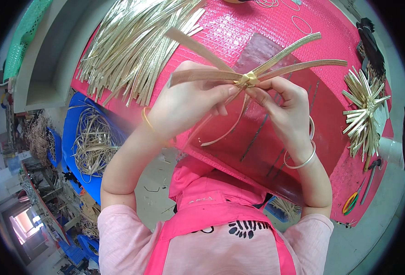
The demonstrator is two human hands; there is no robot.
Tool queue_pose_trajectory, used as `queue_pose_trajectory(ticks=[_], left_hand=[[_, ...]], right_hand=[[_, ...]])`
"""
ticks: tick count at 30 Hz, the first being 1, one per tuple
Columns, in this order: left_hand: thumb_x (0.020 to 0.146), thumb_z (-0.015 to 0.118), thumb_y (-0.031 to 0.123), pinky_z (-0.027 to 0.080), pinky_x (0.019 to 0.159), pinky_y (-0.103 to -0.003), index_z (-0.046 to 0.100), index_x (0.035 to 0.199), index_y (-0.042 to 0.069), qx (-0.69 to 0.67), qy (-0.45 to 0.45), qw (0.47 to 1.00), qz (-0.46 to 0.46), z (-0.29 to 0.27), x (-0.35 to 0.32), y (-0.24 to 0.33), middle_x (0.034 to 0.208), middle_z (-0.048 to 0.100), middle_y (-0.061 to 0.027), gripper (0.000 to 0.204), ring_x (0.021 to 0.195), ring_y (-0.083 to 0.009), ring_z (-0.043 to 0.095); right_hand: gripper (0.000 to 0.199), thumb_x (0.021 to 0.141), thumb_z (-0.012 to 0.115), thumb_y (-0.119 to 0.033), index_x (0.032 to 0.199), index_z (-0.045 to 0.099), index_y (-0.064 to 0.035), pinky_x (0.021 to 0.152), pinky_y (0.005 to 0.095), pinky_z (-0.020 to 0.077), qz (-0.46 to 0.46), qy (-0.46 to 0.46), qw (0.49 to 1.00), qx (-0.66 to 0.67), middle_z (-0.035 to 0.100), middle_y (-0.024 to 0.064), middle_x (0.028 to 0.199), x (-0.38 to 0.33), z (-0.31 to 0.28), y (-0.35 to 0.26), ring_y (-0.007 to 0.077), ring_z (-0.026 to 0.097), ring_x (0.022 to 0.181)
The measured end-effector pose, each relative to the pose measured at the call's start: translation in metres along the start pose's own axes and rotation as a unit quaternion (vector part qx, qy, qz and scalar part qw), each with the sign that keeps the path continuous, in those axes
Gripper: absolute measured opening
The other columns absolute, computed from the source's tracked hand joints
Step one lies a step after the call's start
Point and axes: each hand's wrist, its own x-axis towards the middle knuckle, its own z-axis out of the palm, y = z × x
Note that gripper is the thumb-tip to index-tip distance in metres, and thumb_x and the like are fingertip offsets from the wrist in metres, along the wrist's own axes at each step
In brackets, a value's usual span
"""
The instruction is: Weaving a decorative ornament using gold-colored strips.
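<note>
Both my hands hold up a knot of gold straps (pixel 247 80) above the bench, with several flat strap ends spreading out from it. My left hand (pixel 198 98) pinches the knot from its left side, thumb pressed against it. On the other side, my right hand (pixel 282 98) grips it between thumb and fingers. A thin strip (pixel 232 126) hangs down below the knot. Beneath my hands lies a dark red mat (pixel 275 142) on the pink table cover (pixel 230 27).
At the far left is a heap of loose gold straps (pixel 133 46). Knotted gold bundles (pixel 367 110) are piled at the right edge, near scissors (pixel 351 201) and a hammer (pixel 371 181). A blue bin (pixel 69 137) with strap scraps stands at the left.
</note>
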Motion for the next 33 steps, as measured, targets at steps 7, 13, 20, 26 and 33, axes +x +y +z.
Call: queue_pose_trajectory(ticks=[7,13,20,26,33], left_hand=[[0.072,0.058,0.004,0.044,0.05,-0.022,0.058,0.077,-0.006,-0.084,0.003,0.992,0.092,-0.002,0.001,-0.016,0.069,0.057,-0.0072,0.011,0.058,-0.0113,0.055],[0.069,0.06,-0.001,0.044,0.059,-0.02,0.059,0.075,-0.005,0.291,0.142,0.895,0.306,0.005,-0.008,-0.013,0.066,0.058,-0.0052,0.007,0.061,-0.0113,0.056],[0.071,0.058,0.0,0.045,0.062,-0.021,0.058,0.084,-0.006,-0.143,0.043,0.989,0.008,0.006,-0.018,0.0,0.075,0.06,-0.0088,0.014,0.068,-0.0107,0.056],[0.073,0.058,0.005,0.044,0.046,-0.019,0.058,0.074,-0.004,0.321,0.123,0.905,0.251,0.008,-0.01,-0.006,0.064,0.059,-0.0091,0.009,0.05,-0.0141,0.057],[0.077,0.055,0.01,0.041,0.04,-0.018,0.054,0.078,-0.003,-0.265,0.035,0.963,0.012,0.017,0.004,-0.011,0.06,0.056,-0.0072,0.013,0.045,-0.0118,0.054]], right_hand=[[0.018,0.075,0.057,-0.01,0.088,0.056,0.0022,0.057,0.0223,0.0418,0.245,-0.138,0.892,0.353,0.058,0.0036,0.072,-0.005,-0.009,0.003,0.0099,0.054,0.064],[0.016,0.078,0.054,-0.01,0.087,0.053,0.0031,0.061,0.0247,0.0456,0.208,-0.108,0.797,0.557,0.057,0.0069,0.077,-0.012,0.01,0.005,0.0104,0.054,0.067],[0.011,0.076,0.056,-0.006,0.082,0.054,0.0027,0.05,0.0197,0.0442,0.153,-0.045,0.898,0.409,0.057,0.0051,0.071,-0.013,0.011,-0.013,0.0103,0.055,0.06],[0.01,0.067,0.06,0.001,0.075,0.055,0.0016,0.045,0.0229,0.04,-0.101,0.048,0.994,-0.003,0.053,0.0075,0.063,-0.007,0.011,-0.004,0.0128,0.053,0.052],[0.011,0.069,0.059,0.003,0.079,0.055,0.0033,0.048,0.021,0.0404,-0.044,0.15,0.978,0.135,0.052,0.006,0.068,-0.007,0.024,-0.006,0.0098,0.051,0.057]])
